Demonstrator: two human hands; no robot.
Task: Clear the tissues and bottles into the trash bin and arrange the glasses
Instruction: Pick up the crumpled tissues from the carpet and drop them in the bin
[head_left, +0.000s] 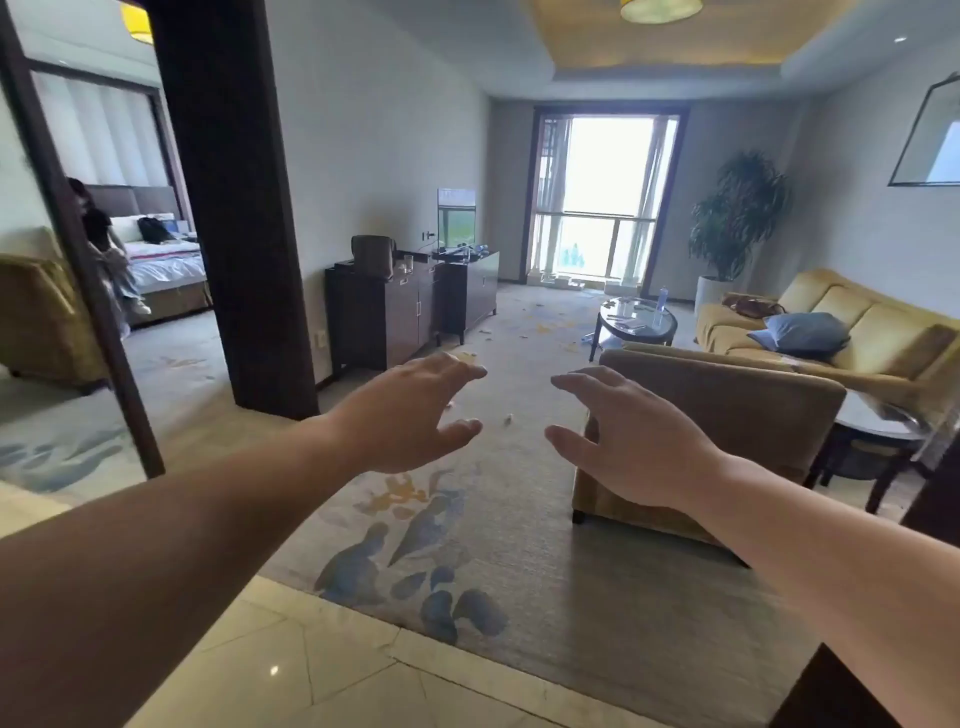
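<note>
Bottle (663, 298) on table (616, 314) before sofa (883, 322); glass (408, 263), seemingly, on cabinet (384, 317) left.

A dark wooden sideboard (395, 312) stands against the left wall beyond a dark pillar (223, 208), and on it is what may be a flat screen (456, 215). Across the patterned carpet (493, 545), a yellow sofa (872, 322) with a blue cushion (802, 332) and a brown bag (753, 306) lines the right wall, with an oval glass-topped coffee table (644, 340) before it, a tan armchair (717, 415) nearer and a potted plant (737, 218) beside the balcony window (602, 197). Through the left doorway a person (104, 244) stands by a bed (166, 265).
</note>
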